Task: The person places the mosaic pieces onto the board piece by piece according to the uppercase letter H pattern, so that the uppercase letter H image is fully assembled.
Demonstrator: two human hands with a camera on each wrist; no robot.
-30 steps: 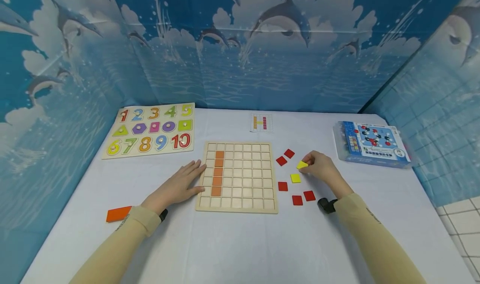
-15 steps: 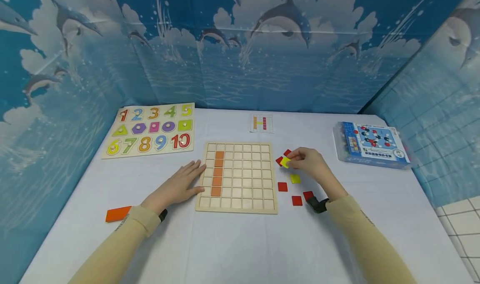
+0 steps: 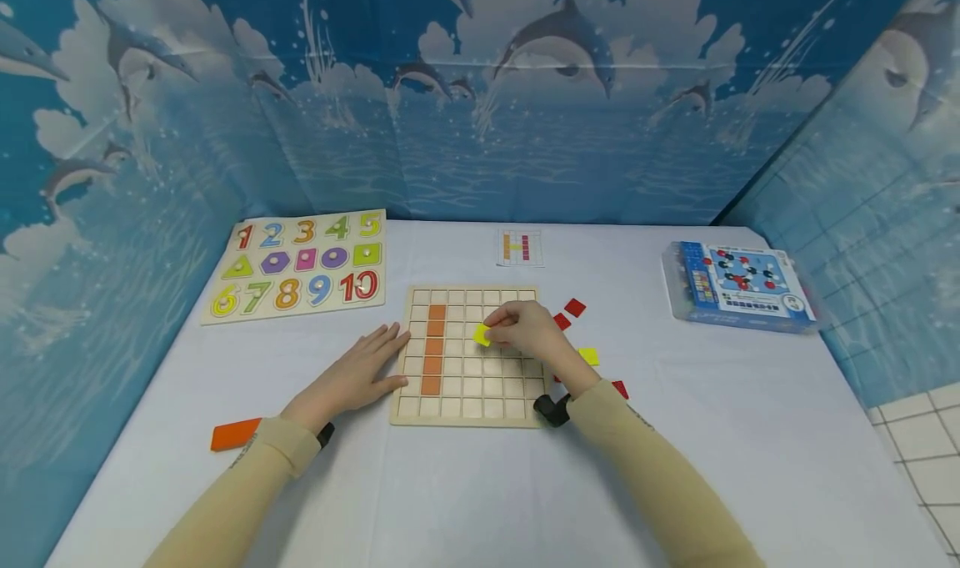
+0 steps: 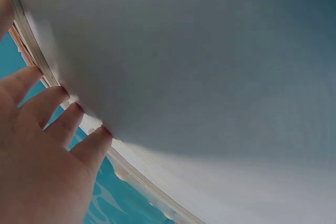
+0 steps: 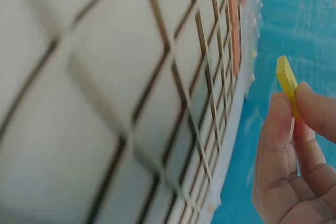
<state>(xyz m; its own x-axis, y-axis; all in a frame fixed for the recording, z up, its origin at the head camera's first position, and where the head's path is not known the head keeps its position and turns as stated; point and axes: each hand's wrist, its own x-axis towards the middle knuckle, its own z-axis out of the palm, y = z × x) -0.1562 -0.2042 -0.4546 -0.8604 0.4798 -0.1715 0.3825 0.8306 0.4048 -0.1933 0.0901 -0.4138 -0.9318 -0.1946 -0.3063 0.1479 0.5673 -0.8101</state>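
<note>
A wooden grid board (image 3: 472,424) lies mid-table, with a column of orange square tiles (image 3: 433,347) in its left part. My left hand (image 3: 358,370) lies with spread fingers against the board's left edge; its fingertips meet the edge in the left wrist view. Over the middle of the grid, my right hand (image 3: 528,332) pinches a yellow square tile (image 3: 482,334) between thumb and fingers. The right wrist view shows this tile (image 5: 286,80) tilted and raised above the cells. Another yellow tile (image 3: 588,357) and several red tiles (image 3: 575,307) lie right of the board, partly hidden by the right arm.
A number-and-shape puzzle board (image 3: 296,263) stands at the back left. Behind the grid lies a small pattern card (image 3: 519,248). A boxed set (image 3: 742,289) is at the back right. An orange piece (image 3: 234,434) sits by the left forearm.
My right hand has carried the yellow tile leftward, from among the loose tiles to over the middle of the board. The left hand has kept its place at the board's edge.
</note>
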